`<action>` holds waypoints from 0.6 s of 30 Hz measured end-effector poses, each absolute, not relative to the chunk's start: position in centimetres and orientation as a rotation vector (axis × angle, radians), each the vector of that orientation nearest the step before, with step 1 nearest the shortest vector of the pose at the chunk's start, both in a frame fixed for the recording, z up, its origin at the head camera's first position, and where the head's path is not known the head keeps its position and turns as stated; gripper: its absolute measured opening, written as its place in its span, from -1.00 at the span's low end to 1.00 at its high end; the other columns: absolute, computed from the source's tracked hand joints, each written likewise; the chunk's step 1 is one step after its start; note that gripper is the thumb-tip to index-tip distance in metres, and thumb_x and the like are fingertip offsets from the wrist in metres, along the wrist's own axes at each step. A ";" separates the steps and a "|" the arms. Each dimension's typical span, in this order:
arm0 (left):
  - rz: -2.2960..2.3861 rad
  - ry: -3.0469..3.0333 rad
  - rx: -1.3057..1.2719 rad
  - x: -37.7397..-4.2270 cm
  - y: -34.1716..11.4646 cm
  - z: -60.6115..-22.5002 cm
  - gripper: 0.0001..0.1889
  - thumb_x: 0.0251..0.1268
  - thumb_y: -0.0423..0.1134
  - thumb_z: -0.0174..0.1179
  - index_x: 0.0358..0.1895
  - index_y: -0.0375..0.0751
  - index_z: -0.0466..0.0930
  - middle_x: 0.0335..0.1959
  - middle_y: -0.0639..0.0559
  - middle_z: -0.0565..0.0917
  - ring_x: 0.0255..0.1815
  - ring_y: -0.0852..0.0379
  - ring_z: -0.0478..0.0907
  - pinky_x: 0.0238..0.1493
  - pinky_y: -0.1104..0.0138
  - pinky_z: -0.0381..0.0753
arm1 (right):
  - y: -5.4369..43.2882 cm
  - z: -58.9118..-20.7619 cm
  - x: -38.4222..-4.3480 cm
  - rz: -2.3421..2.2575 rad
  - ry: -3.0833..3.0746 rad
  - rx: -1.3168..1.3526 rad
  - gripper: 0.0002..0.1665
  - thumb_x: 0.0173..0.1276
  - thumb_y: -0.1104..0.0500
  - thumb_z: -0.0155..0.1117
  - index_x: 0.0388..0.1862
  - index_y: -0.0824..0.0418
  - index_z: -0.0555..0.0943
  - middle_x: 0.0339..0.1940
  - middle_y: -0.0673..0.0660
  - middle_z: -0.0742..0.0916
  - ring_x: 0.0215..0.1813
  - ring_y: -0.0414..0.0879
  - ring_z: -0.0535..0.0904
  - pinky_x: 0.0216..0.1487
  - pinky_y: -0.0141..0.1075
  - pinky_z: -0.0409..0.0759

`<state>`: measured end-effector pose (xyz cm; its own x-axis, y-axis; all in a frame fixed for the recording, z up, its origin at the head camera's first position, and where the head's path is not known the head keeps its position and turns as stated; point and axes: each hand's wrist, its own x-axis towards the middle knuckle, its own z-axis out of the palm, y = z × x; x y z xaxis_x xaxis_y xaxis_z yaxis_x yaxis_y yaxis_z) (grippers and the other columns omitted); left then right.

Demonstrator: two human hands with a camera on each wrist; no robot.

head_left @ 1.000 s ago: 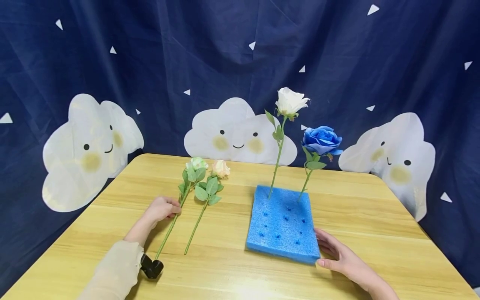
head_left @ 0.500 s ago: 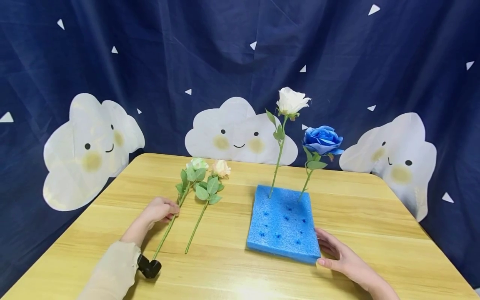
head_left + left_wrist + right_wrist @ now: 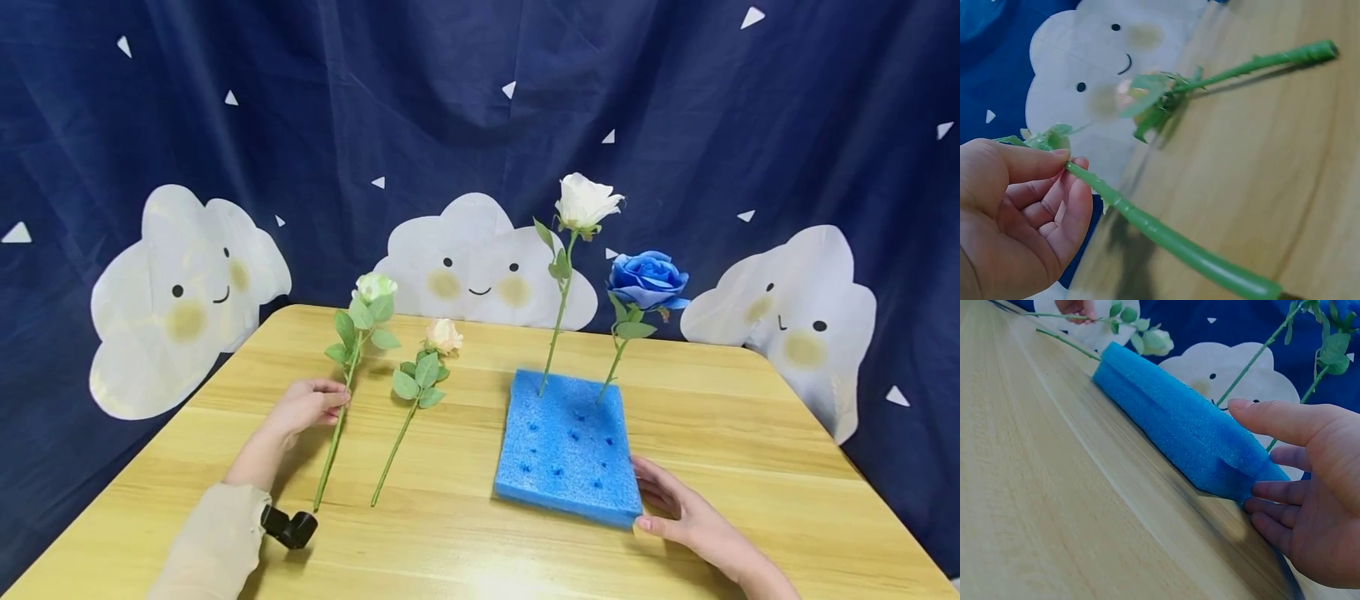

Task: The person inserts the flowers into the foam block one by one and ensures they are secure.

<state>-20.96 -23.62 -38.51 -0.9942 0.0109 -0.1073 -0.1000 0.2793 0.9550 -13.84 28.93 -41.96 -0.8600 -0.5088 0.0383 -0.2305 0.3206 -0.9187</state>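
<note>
My left hand pinches the stem of a pale green-white rose between thumb and fingertips. In the left wrist view its green stem slants down from the fingers, raised off the table. Beside it on the wood lies a pale pink rose. At the right, a blue foam block with several small holes bears an upright white rose and a blue rose along its far side. My right hand rests at the block's near right corner, fingers relaxed and touching its side.
The wooden table reaches back to a dark blue curtain with white clouds and triangles. A black wrist device sits at the left sleeve.
My left hand has lifted the green-white rose off the table, its bloom rising and shifting left, away from the pink rose. The right hand and foam block have stayed in place.
</note>
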 end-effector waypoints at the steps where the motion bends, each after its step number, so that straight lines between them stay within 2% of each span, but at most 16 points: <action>1: 1.854 2.433 -0.083 -20.9 -23.6 -38.2 -0.63 0.25 -0.42 0.09 0.01 -0.69 0.34 -0.42 -0.04 0.60 -0.46 0.18 0.50 -0.39 0.41 0.60 | 28.9 -42.0 -13.8 -1.554 2.335 -0.663 -0.17 0.33 0.30 0.15 0.40 0.51 -0.06 0.32 0.55 0.19 0.16 -0.54 0.28 0.12 -0.61 0.25; 7: 1.949 2.427 -0.065 -20.8 -23.8 -37.1 -0.59 0.26 -0.41 0.11 0.06 -0.70 0.31 -0.41 0.02 0.60 -0.50 0.25 0.51 -0.35 0.41 0.61 | 29.0 -42.0 -13.8 -1.565 2.335 -0.665 -0.18 0.33 0.30 0.16 0.40 0.50 -0.04 0.33 0.54 0.20 0.17 -0.52 0.29 0.13 -0.60 0.25; 18: 2.024 2.443 -0.002 -21.3 -22.2 -35.8 -0.61 0.24 -0.39 0.16 0.02 -0.65 0.38 -0.37 0.05 0.64 -0.42 0.25 0.57 -0.24 0.35 0.62 | 29.0 -42.0 -13.8 -1.550 2.345 -0.640 -0.17 0.32 0.30 0.16 0.41 0.48 -0.04 0.33 0.52 0.21 0.16 -0.52 0.29 0.13 -0.60 0.25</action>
<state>-21.29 -22.20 -35.75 -0.9995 -0.0208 0.0232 0.0189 0.1859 0.9824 -13.84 28.96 -42.04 -0.8698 -0.4927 0.0269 -0.2176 0.3342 -0.9170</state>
